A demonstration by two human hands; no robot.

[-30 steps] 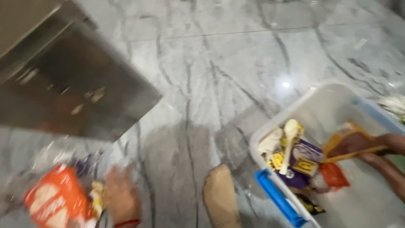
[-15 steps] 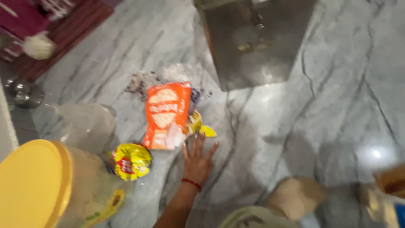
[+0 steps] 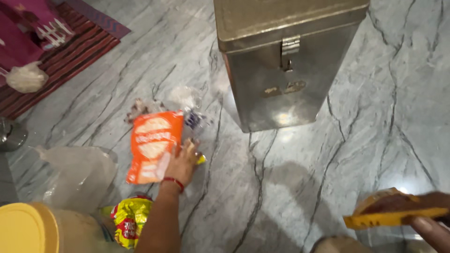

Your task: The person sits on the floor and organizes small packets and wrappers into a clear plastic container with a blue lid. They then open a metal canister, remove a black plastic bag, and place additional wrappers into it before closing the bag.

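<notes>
My left hand (image 3: pixel 183 162) lies on the marble floor (image 3: pixel 300 178), fingers curled over a small yellow packet (image 3: pixel 200 160) of which only a corner shows. It also touches the right edge of an orange snack packet (image 3: pixel 152 143) lying flat. Low at the right, my right hand (image 3: pixel 433 230) grips a yellow-orange pouch (image 3: pixel 391 212) with brown contents, held above the floor.
A tall metal box (image 3: pixel 286 70) with a latch stands behind the packets. A yellow-lidded jar (image 3: pixel 28 229), a yellow-red packet (image 3: pixel 131 218) and a clear plastic bag (image 3: pixel 79 173) sit at lower left. Clear packets (image 3: pixel 185 103) lie past the orange one; a striped rug (image 3: pixel 70 44) is far left.
The view swung left from the white tub to the packets. My left hand slid forward from flat on the floor onto the small yellow packet. The right hand kept its pouch.
</notes>
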